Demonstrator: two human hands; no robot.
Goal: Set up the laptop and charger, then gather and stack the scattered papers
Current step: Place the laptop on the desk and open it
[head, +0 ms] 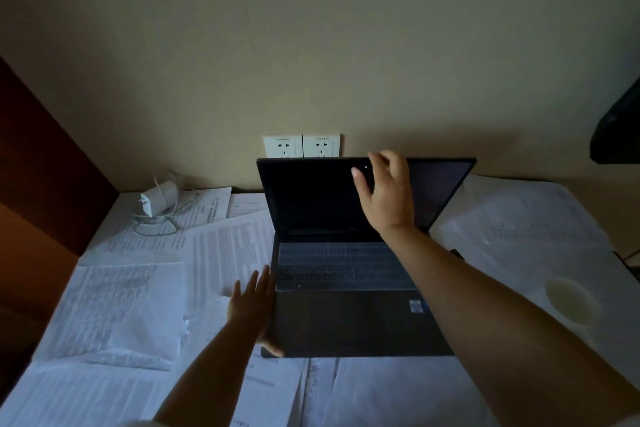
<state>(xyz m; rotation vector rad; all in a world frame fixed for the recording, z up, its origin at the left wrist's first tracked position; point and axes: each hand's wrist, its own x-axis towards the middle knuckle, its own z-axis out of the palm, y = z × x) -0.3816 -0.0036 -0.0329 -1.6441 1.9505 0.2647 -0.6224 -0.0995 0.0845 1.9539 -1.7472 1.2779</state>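
near edge: left hand [251, 305], fingers flat and spread, grasping nothing, braces the left side of the laptop [346, 288], which sits mid-surface on scattered papers [114, 309]. beyond: right hand [386, 191] pinches the lid's top rim; tilt it slowly, base pinned. far left: charger [157, 201], unplugged, below the wall sockets [301, 146].

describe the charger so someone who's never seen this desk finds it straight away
Start at the open laptop and look left to the desk's far left corner by the wall. There the white charger lies on printed papers, the only blocky white item, its thin cable looped beside it.
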